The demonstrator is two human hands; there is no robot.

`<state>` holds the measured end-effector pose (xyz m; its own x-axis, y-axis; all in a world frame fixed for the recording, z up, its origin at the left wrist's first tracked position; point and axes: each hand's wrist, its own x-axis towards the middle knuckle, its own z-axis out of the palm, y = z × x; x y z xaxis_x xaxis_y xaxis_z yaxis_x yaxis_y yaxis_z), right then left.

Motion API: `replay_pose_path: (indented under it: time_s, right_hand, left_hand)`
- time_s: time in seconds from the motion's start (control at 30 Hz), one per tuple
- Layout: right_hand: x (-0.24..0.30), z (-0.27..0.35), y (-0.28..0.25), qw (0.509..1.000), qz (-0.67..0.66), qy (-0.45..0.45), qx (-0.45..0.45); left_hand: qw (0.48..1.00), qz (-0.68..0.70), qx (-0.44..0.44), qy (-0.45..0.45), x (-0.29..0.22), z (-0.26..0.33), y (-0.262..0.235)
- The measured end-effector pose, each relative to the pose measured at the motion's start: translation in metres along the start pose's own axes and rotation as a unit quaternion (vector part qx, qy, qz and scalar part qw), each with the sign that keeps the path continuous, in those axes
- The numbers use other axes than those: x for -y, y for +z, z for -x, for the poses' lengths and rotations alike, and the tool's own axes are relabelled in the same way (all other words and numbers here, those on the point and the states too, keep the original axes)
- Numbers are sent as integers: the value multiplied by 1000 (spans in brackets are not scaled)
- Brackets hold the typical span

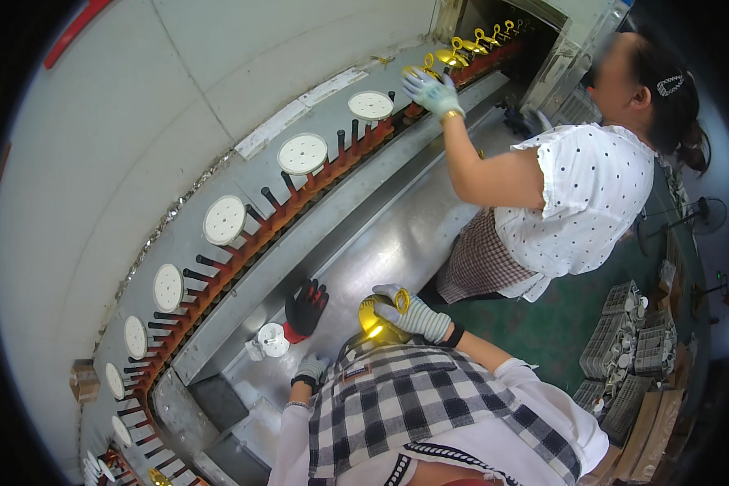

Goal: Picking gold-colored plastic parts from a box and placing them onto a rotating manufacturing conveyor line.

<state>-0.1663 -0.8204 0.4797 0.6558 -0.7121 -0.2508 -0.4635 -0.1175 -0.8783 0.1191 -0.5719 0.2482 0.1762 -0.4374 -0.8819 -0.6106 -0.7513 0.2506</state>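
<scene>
My right hand (pixel 423 318), in a striped grey glove, grips a shiny gold dome-shaped metal part (pixel 374 317) with a small ring on it. It holds the part just in front of my checkered apron (pixel 429 397). My left hand (pixel 309 368), also in a grey glove, rests low at the near edge of the metal bench (pixel 352 275), its fingers loosely stretched out and apparently holding nothing. Beyond it lie a black-and-red glove (pixel 308 306) and a small white disc with a stem (pixel 273 340).
A curving conveyor line (pixel 211 287) of upright spindles carries white perforated discs (pixel 224 219) and, farther on, gold ringed parts (pixel 452 53). On the right, a co-worker (pixel 575 194) reaches a gloved hand (pixel 433 91) to a gold part. Crates (pixel 616 344) of parts stand on the green floor.
</scene>
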Motion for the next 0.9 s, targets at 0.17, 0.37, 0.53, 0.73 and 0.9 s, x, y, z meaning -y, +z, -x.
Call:
replay_pose_path:
  time_s: [0.17, 0.37, 0.53, 0.73, 0.9]
  right_hand:
    - [-1, -3, 1, 1000, 15, -9, 1]
    - [4, -3, 1, 1000, -7, 1, 2]
    - [1, 0, 8, 1000, -1, -11, 10]
    - [-8, 10, 54, 993, 59, -100, 10]
    - [3, 53, 110, 992, -119, 4, 43]
  left_hand:
    - [999, -1, -9, 37, 3, 1, 0]
    - [1000, 7, 6, -12, 3, 3, -5]
    - [999, 12, -3, -33, 8, 1, 8]
    - [976, -158, 8, 150, 77, -9, 33]
    - [979, -135, -86, 126, 133, -40, 80]
